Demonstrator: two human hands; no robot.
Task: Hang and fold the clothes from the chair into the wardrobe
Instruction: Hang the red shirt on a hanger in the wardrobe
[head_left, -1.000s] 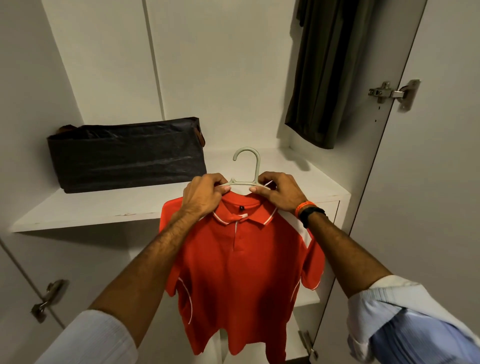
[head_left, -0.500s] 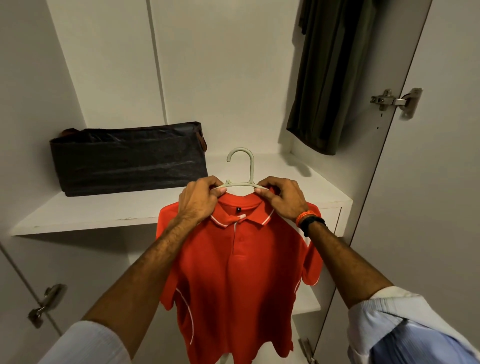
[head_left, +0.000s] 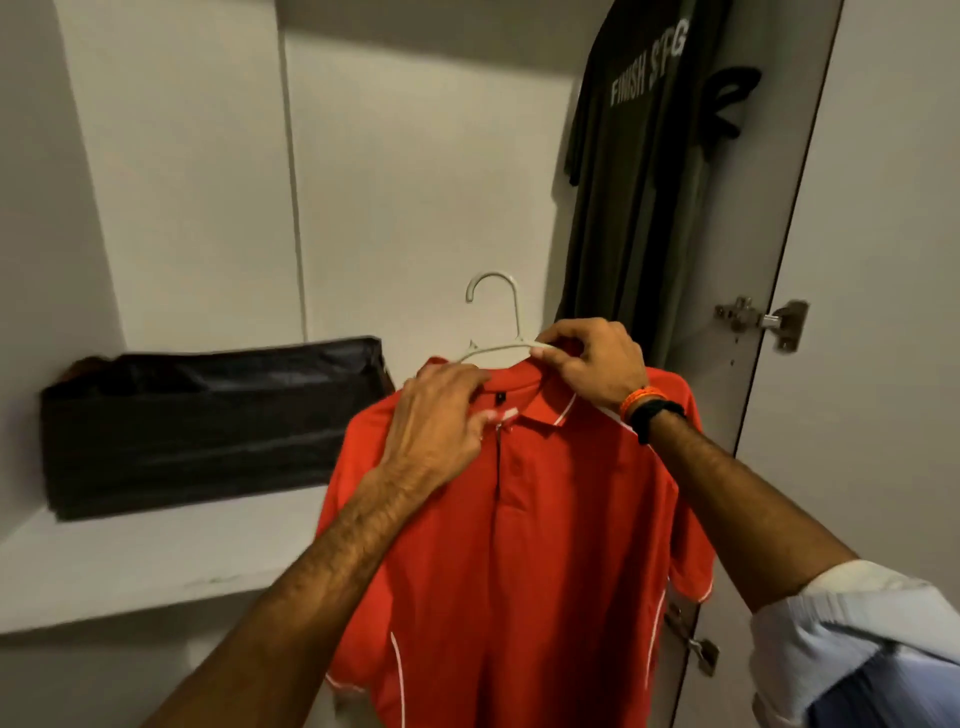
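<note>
Standing open, the wardrobe (head_left: 415, 156) shows white walls and a shelf (head_left: 130, 566), with a black bag (head_left: 208, 421) on the shelf's left. A dark tee (head_left: 639, 171) hangs at the right, by the door (head_left: 883, 364). Out front hangs the red polo (head_left: 509, 545), up on a pale hanger (head_left: 498, 332) in front of the shelf, hook free in the air. Right hand (head_left: 592, 364) pinches the hanger's arm at the collar, bands on its wrist. Left hand (head_left: 441, 421) lies on the collar's left side, fingers bent at the placket; whether it grips the cloth, I can't tell.
</note>
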